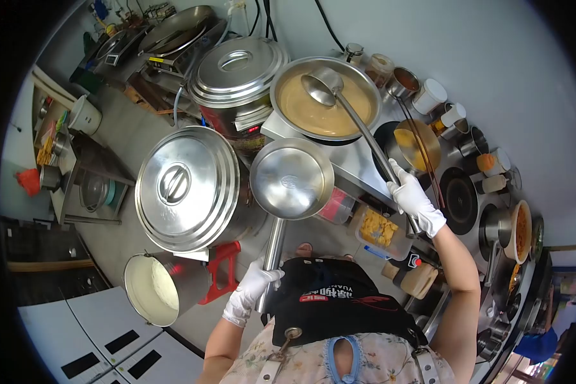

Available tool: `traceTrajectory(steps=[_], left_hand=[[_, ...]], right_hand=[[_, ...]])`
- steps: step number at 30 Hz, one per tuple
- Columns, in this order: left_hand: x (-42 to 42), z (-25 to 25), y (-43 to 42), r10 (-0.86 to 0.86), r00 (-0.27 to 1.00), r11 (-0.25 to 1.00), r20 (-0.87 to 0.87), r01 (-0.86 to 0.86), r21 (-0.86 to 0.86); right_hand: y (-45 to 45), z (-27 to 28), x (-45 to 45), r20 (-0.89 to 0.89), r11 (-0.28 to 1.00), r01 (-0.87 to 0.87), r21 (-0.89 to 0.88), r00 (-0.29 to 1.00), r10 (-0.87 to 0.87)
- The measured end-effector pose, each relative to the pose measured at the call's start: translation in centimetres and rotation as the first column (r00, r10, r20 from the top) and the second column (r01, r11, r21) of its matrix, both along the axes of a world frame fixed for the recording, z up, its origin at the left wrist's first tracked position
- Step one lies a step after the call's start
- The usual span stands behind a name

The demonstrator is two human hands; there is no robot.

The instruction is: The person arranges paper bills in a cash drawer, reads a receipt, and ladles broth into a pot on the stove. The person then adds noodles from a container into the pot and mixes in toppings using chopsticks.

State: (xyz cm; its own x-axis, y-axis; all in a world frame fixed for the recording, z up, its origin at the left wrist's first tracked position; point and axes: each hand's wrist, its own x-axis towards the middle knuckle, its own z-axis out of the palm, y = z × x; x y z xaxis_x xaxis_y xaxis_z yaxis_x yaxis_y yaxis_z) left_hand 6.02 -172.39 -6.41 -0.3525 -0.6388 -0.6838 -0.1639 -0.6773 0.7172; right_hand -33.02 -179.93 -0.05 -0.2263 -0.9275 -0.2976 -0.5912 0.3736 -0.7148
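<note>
My left hand, in a white glove, is closed round the handle of a steel pan. The pan looks empty and hangs in front of my apron. My right hand, also gloved, grips the long handle of a steel ladle. The ladle's bowl is over a wide steel basin of light brown liquid, near its far side. Whether the bowl touches the liquid is hard to tell. Right of the basin, long chopsticks lie across a bowl with yellow contents.
Two large lidded pots stand left of the basin. A bucket with pale contents is at lower left, beside a red stool. Jars and cups line the wall. A food container sits below the counter.
</note>
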Motion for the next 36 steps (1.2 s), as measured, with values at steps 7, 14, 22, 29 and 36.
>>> traceTrajectory(steps=[7, 14, 22, 29, 36], left_hand=[[0.3, 0.1, -1.4, 0.126, 0.992, 0.992, -0.025, -0.127, -0.002], [-0.6, 1.8, -4.1, 0.218, 0.974, 0.974, -0.07, -0.221, -0.051], [-1.0, 3.1, -6.7, 0.323, 0.94, 0.936, -0.114, -0.335, -0.109], [-0.1, 2.5, -8.1, 0.347, 0.931, 0.925, -0.115, -0.36, -0.119], [-0.1, 2.5, -8.3, 0.377, 0.919, 0.915, -0.117, -0.389, -0.108]], right_hand=[[-0.7, 0.0, -1.9, -0.051, 0.998, 0.052, 0.031, 0.997, -0.05], [-1.5, -8.0, -8.3, -0.529, 0.822, -0.365, -0.438, 0.844, 0.093], [-0.8, 3.1, -1.7, 0.284, 0.966, 0.153, 0.206, 0.936, -0.209], [-0.2, 6.1, -1.6, 0.599, 0.943, 0.218, 0.252, 0.73, -0.329], [-0.1, 5.8, -1.9, 0.507, 0.977, 0.179, 0.117, 0.835, -0.214]])
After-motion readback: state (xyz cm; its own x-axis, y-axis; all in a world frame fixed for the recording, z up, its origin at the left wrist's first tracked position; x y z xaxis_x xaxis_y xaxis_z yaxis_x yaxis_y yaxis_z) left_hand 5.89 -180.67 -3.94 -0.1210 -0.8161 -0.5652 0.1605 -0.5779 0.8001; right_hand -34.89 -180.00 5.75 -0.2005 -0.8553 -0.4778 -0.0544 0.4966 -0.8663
